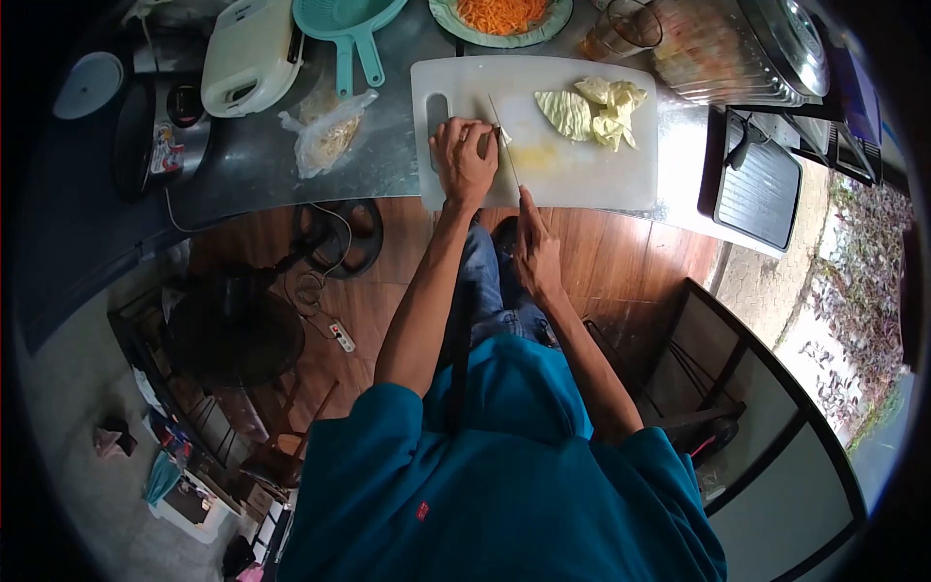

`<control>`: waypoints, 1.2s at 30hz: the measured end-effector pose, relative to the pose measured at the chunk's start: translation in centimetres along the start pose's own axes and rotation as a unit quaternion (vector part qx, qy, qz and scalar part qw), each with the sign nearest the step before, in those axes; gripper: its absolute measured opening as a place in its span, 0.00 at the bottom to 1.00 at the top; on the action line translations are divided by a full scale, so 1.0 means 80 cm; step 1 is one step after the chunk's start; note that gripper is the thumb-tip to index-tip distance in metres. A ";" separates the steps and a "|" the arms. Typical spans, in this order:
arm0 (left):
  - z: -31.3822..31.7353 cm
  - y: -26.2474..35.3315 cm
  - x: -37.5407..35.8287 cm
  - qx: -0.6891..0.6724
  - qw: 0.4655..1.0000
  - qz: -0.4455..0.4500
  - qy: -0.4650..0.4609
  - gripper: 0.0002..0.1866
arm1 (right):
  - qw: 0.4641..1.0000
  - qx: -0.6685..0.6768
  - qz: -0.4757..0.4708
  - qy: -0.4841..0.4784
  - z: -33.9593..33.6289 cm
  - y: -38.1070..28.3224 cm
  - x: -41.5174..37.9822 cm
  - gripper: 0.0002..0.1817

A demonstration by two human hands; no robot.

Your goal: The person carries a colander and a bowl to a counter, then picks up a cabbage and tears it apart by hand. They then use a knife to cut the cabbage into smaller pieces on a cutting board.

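A white cutting board (601,179) lies on the metal counter. My right hand (536,247) is closed round the handle of a knife (506,145), whose thin blade points away from me over the board. To the left of the blade, my left hand (465,160) rests on the board with curled fingers, its fingertips almost at the blade. By those fingertips a small pale piece of cabbage (504,138) shows; the hand hides most of it. Loose cabbage leaves (611,112) lie at the board's far right, and a yellowish stain marks its middle.
Beyond the board stands a bowl of shredded carrot (499,15), with a glass (621,34) to its right. A plastic bag (330,136), a teal colander (349,29) and a white sandwich maker (252,58) are on the left. A black griddle pan (761,189) lies right.
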State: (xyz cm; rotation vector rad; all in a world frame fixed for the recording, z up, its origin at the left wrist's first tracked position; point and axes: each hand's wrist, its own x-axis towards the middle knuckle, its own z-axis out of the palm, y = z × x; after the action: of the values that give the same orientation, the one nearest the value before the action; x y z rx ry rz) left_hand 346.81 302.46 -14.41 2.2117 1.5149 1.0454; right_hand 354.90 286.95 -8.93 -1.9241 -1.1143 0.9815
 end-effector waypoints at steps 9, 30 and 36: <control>0.000 0.003 0.004 -0.036 0.999 -0.001 0.008 0.04 | 0.998 0.011 0.055 -0.036 0.001 -0.015 0.026 0.30; 0.006 -0.005 0.001 -0.080 0.997 0.014 0.008 0.04 | 1.000 0.000 0.017 -0.005 0.011 -0.009 0.004 0.28; 0.004 -0.003 0.001 -0.075 0.997 0.024 0.019 0.03 | 1.000 -0.007 -0.005 0.028 0.015 -0.018 0.013 0.31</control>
State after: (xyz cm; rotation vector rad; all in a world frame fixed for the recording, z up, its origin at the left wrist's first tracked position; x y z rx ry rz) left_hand 346.88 302.69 -14.73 2.1465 1.3570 1.1820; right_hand 353.64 288.68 -8.55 -1.9434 -1.1012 0.9096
